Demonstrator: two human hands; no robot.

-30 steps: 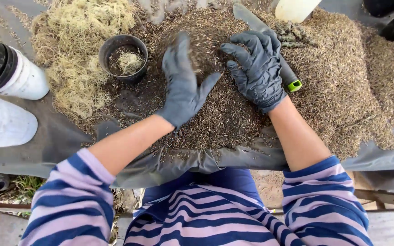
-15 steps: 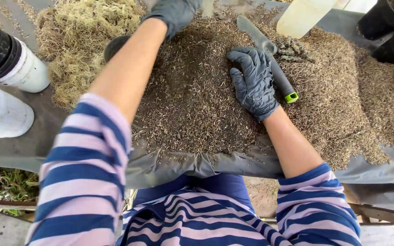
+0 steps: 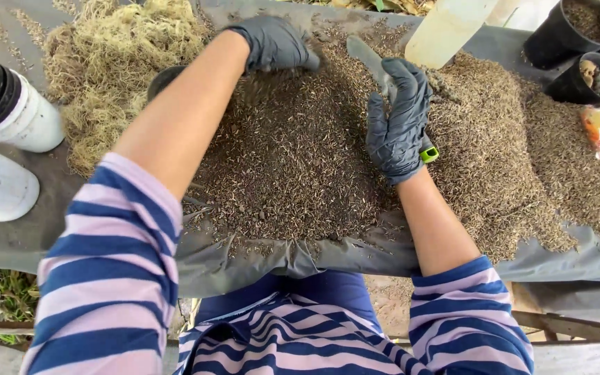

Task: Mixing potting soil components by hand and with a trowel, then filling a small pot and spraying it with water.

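A person in dark gloves works a heap of dark potting mix (image 3: 293, 160) spread across a grey-covered worktop (image 3: 8, 236). The left hand (image 3: 272, 43) reaches to the far side, fingers curled down into the mix, scooping it. The right hand (image 3: 397, 121) lies flat on the heap, fingers loosely spread and released, over a trowel (image 3: 369, 59) with a green-tipped handle. A small black pot (image 3: 164, 78) sits just beside the left forearm, dry moss (image 3: 119, 62) beyond it.
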